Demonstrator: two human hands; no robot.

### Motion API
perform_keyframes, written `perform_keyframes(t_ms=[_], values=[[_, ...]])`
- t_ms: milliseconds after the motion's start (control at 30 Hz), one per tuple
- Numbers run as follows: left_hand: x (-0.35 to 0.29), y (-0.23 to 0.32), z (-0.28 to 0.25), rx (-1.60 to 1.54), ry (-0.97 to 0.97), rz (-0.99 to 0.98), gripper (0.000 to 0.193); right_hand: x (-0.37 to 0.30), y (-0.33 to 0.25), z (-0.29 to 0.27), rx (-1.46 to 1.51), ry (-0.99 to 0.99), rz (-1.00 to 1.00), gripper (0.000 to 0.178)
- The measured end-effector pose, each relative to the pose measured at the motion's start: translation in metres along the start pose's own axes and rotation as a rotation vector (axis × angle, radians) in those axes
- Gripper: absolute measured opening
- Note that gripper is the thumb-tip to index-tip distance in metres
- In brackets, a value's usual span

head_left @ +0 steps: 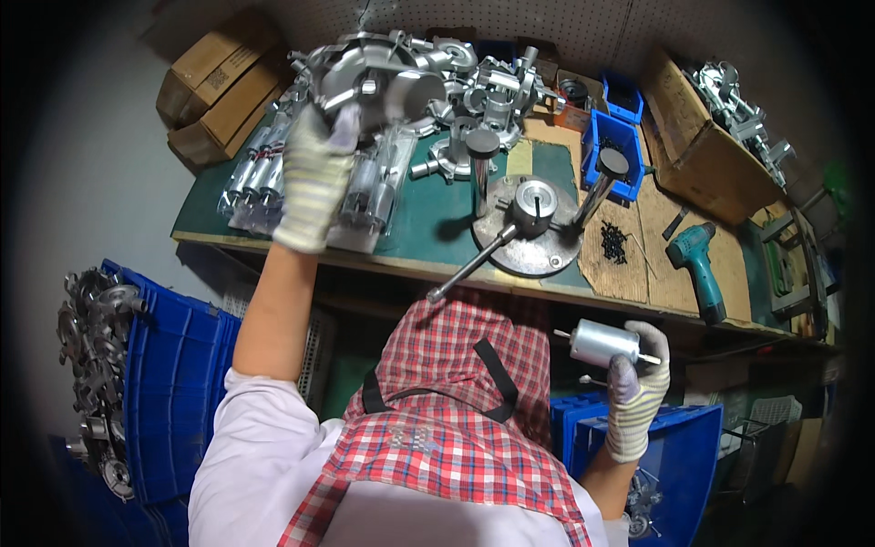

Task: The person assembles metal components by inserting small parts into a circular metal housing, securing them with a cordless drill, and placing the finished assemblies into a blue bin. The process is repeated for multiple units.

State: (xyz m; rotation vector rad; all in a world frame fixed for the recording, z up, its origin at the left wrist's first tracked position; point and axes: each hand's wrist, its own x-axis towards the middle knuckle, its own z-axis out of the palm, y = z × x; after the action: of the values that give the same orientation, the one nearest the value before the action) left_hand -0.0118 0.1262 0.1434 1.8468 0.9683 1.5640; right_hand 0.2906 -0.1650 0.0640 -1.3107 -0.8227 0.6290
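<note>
My left hand (pixel 314 173), in a knit glove, reaches far over the workbench and grips a round cast metal housing (pixel 374 77) lifted above the bench. My right hand (pixel 636 387), also gloved, stays low near my body and holds a small silver cylindrical motor (pixel 602 344) with a thin shaft sticking out. Between the hands, a round metal fixture plate (pixel 529 232) with posts and a long lever handle (pixel 469 269) sits on the green bench mat (pixel 428 219).
Bagged silver motors (pixel 260 169) lie at the bench's left. More cast housings (pixel 488 87) pile at the back. Blue bins (pixel 612 137), black screws (pixel 613 242) and a teal cordless drill (pixel 700 260) sit to the right. Cardboard boxes (pixel 219 82) and blue crates (pixel 169 365) of parts flank the bench.
</note>
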Motion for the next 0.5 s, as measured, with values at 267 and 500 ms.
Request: perform_keyframes(t_ms=[267,500], values=[[-0.193,0.03,0.028,-0.858,-0.285,-0.841,0.049,-0.02,-0.041,0.055,0.12,-0.17,-0.218,0.063],[-0.238,0.005,0.055,-0.732,-0.359,-0.808,0.043,-0.028,-0.029,0.067,-0.528,-0.33,-0.581,0.071]])
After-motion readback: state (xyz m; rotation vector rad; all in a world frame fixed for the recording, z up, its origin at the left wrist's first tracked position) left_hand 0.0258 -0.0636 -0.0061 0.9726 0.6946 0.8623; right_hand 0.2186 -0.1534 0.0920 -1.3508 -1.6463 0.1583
